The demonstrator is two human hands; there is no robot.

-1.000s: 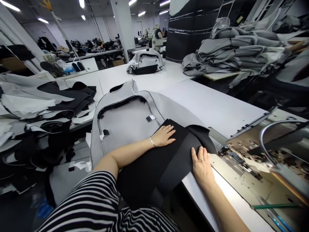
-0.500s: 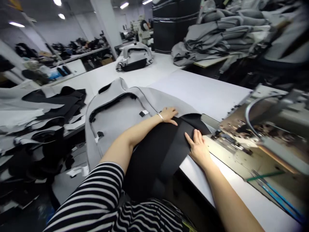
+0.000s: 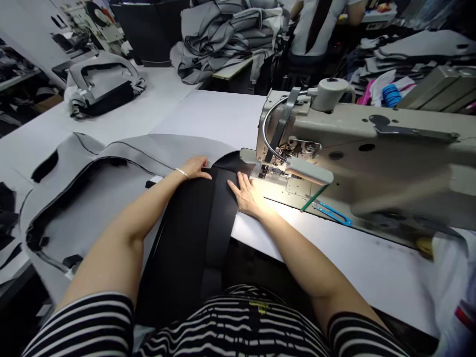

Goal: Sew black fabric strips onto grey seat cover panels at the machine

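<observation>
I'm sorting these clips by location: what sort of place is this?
Most likely a sewing workshop: a sewing machine stands beside the person, blue-handled snips lie at its base, and grey fabric pieces are piled behind.

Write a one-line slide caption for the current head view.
Left hand and right hand on black fabric beside a sewing machine, gray fabric to the left.
</observation>
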